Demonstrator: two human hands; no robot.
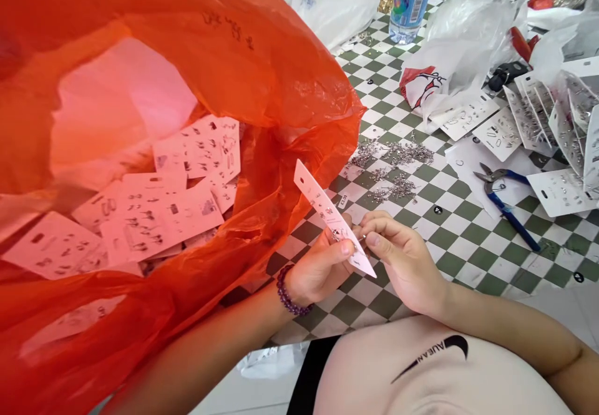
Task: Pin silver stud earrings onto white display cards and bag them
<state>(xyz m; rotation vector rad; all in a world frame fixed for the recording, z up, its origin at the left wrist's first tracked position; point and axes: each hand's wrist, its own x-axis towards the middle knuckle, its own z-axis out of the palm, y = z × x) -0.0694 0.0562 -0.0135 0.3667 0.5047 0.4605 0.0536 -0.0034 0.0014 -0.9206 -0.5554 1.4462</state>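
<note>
My left hand (322, 265), with a dark beaded bracelet (286, 293) at its wrist, grips a white earring card (330, 212) that stands tilted on edge. Small metal earrings sit on the card's face. Behind the card's right side is my right hand (405, 256), thumb and forefinger pinched together at its lower part. Something tiny and metallic shows at those fingertips, too small to make out fully. Beyond the hands, small silver earring pieces (397, 171) lie in loose piles on the checkered tabletop (449, 240).
On the left a big orange plastic bag (290, 90) gapes open, with several earring cards (159, 215) inside. Blue-handled pliers (508, 206) lie right, near more carded earrings (561, 190). A water bottle (409, 9) and clear plastic bags (468, 34) are at the back.
</note>
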